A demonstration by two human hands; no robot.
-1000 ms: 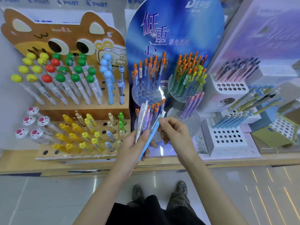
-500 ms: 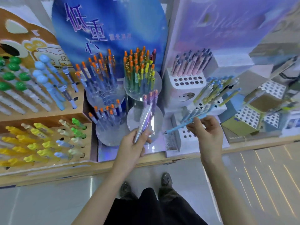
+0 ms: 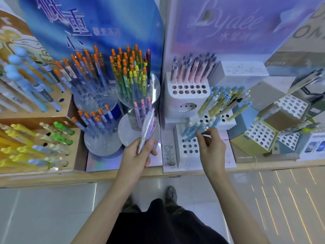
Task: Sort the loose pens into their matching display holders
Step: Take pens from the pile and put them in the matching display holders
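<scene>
Gripping purple pens (image 3: 147,131) in curled left hand (image 3: 137,155); pinching a light-blue pen (image 3: 191,133) between right hand (image 3: 212,148) fingers (image 3: 202,135), at white perforated holder (image 3: 186,161).

The blue backboard (image 3: 105,20) at upper left reads "重心"; the lilac backboard (image 3: 228,41) at upper right carries the blurred script "Lyaée".
</scene>
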